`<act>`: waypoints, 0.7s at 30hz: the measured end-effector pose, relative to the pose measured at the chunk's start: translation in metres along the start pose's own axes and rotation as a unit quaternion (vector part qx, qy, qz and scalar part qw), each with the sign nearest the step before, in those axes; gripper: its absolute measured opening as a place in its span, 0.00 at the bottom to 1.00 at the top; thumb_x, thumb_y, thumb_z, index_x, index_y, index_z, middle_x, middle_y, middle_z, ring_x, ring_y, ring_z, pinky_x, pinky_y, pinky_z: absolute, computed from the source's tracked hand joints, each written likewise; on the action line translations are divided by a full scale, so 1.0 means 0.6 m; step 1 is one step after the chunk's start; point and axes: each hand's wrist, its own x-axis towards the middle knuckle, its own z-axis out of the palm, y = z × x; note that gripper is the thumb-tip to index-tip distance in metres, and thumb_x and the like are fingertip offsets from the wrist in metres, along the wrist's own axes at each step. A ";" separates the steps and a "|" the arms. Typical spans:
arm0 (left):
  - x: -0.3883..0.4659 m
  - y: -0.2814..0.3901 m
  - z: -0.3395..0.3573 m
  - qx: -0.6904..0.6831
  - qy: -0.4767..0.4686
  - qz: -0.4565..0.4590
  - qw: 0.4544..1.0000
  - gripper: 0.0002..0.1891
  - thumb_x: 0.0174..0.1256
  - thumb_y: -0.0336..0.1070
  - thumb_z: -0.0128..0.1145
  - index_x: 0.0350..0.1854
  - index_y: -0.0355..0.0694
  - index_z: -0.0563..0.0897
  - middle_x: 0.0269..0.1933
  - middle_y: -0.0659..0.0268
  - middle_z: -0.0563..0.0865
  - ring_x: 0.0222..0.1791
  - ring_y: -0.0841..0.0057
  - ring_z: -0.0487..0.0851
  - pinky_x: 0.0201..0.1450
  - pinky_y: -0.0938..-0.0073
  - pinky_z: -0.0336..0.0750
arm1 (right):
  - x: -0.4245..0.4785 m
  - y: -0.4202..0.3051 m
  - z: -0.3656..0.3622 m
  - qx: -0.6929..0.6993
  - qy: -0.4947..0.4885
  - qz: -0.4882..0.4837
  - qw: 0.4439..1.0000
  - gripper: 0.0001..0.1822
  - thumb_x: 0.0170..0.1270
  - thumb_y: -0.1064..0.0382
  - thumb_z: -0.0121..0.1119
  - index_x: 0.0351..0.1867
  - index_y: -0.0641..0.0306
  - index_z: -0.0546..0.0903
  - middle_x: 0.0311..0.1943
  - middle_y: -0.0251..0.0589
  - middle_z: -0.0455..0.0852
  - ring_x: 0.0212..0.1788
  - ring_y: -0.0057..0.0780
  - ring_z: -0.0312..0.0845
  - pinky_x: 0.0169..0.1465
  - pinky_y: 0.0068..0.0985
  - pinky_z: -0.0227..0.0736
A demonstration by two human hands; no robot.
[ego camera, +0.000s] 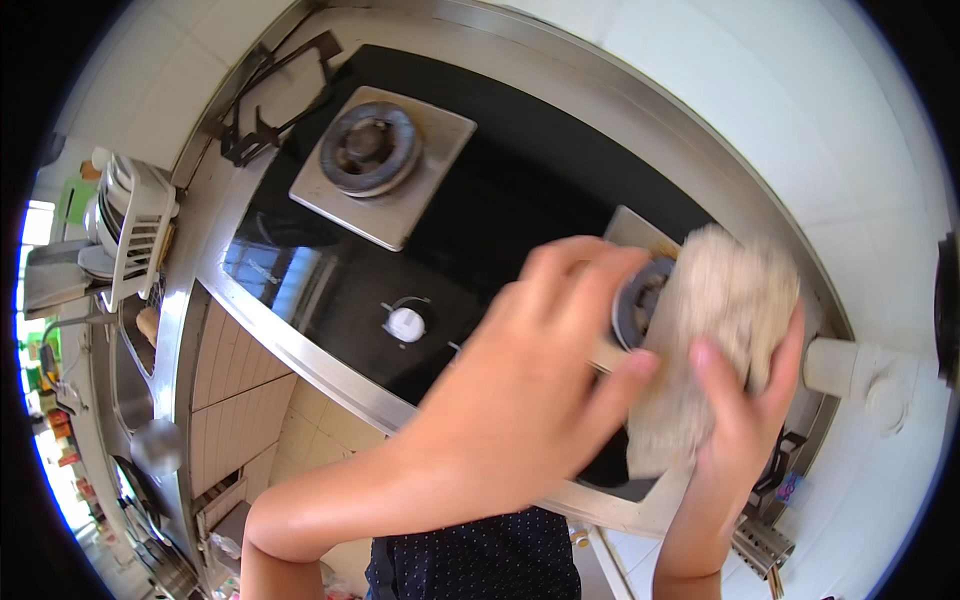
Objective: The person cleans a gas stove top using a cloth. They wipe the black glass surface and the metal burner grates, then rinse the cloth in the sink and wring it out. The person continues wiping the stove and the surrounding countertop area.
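My right hand (739, 420) grips a beige cloth (712, 330), which is blurred and hangs over the right side of the black glass gas hob (495, 202). Left of the cloth, my left hand (540, 345) is raised over the hob with its fingers bent; I see nothing in it. Beyond its fingertips the right burner (637, 300) is partly hidden by hand and cloth. The left burner (369, 148) sits on a square metal plate with no pan support on it. A white-topped control knob (406, 325) is near the front edge.
A dark metal pan support (277, 112) lies at the hob's far left corner. Further left are a white dish rack (142, 232) with plates and a sink (133, 375). A white pipe (831, 366) and a perforated metal utensil holder (763, 546) stand at the right.
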 end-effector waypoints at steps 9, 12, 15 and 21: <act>-0.107 -0.238 -0.219 -0.030 0.134 -0.302 0.943 0.15 0.72 0.33 0.55 0.57 0.35 0.74 0.58 0.57 0.76 0.57 0.63 0.80 0.58 0.65 0.74 | 0.301 0.162 0.367 -0.410 -0.197 -0.328 0.828 0.26 0.51 0.70 0.65 0.56 0.56 0.81 0.48 0.41 0.82 0.54 0.45 0.77 0.56 0.37 0.75; -0.129 -0.301 -0.261 -0.049 0.148 -0.333 0.930 0.14 0.73 0.31 0.53 0.58 0.37 0.75 0.58 0.60 0.76 0.57 0.68 0.79 0.58 0.70 0.74 | 0.297 0.195 0.396 -0.422 -0.242 -0.313 0.816 0.28 0.50 0.75 0.63 0.55 0.53 0.83 0.48 0.38 0.80 0.52 0.42 0.75 0.54 0.35 0.76; -0.141 -0.344 -0.304 -0.063 0.152 -0.352 0.922 0.14 0.75 0.32 0.50 0.59 0.39 0.76 0.57 0.63 0.77 0.56 0.72 0.79 0.55 0.74 0.71 | 0.269 0.205 0.384 -0.429 -0.246 -0.301 0.815 0.30 0.47 0.78 0.62 0.55 0.54 0.83 0.46 0.38 0.80 0.48 0.43 0.75 0.52 0.34 0.76; -0.117 -0.360 -0.341 -0.088 0.155 -0.363 0.915 0.16 0.76 0.35 0.47 0.61 0.39 0.75 0.57 0.64 0.78 0.56 0.73 0.78 0.55 0.75 0.70 | 0.191 0.185 0.377 -0.467 -0.224 -0.272 0.811 0.29 0.42 0.77 0.64 0.53 0.64 0.80 0.44 0.40 0.79 0.45 0.43 0.75 0.50 0.35 0.77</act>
